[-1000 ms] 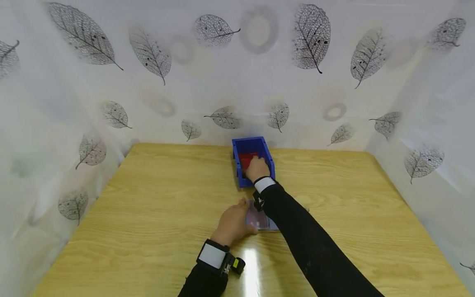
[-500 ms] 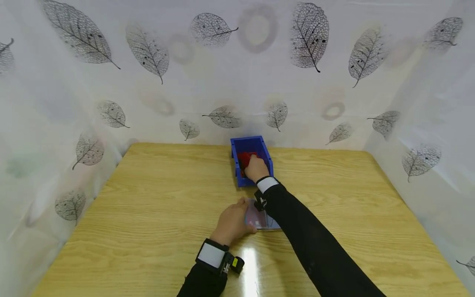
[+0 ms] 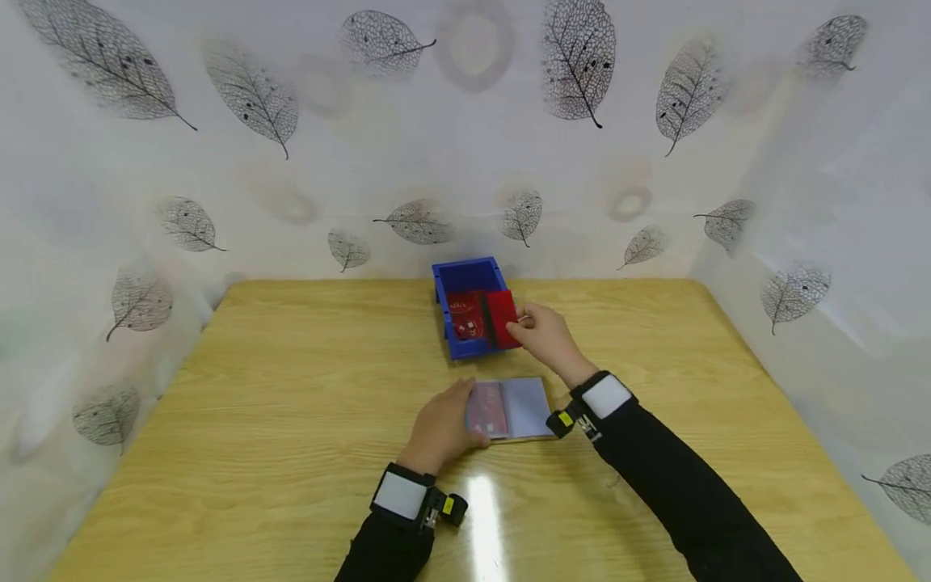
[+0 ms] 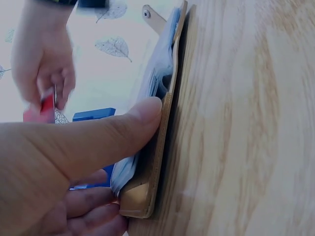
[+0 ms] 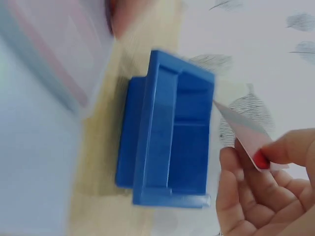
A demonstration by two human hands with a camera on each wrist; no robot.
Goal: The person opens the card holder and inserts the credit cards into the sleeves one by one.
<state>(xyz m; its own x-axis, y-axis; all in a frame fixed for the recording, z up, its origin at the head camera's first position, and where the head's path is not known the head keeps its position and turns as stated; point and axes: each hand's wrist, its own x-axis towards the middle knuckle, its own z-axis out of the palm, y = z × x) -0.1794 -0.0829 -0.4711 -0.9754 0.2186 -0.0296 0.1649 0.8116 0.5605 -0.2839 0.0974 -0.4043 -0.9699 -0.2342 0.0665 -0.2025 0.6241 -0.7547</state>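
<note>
My right hand [image 3: 550, 335] pinches a red card [image 3: 502, 318] with a dark stripe between thumb and fingers, at the right side of a blue bin [image 3: 473, 351]. The right wrist view shows the card [image 5: 244, 132] tilted beside the bin. Another red card [image 3: 464, 317], marked VIP, shows inside the bin. On the table in front lies an open card holder [image 3: 527, 408] with clear sleeves; its left sleeve contains a reddish card. My left hand [image 3: 440, 424] holds its left end. In the left wrist view, my thumb lies against its tan cover [image 4: 158, 162].
The wooden table [image 3: 291, 388] carries the bin near its back edge, behind the card holder. A white leaf-patterned sheet [image 3: 305, 178] hangs behind and at both sides. A snap strap [image 4: 153, 18] sticks out from the card holder's far end.
My right hand has come out of the bin and moved right, with the red card in its fingers. The card holder's right page is now uncovered. My left hand keeps its hold.
</note>
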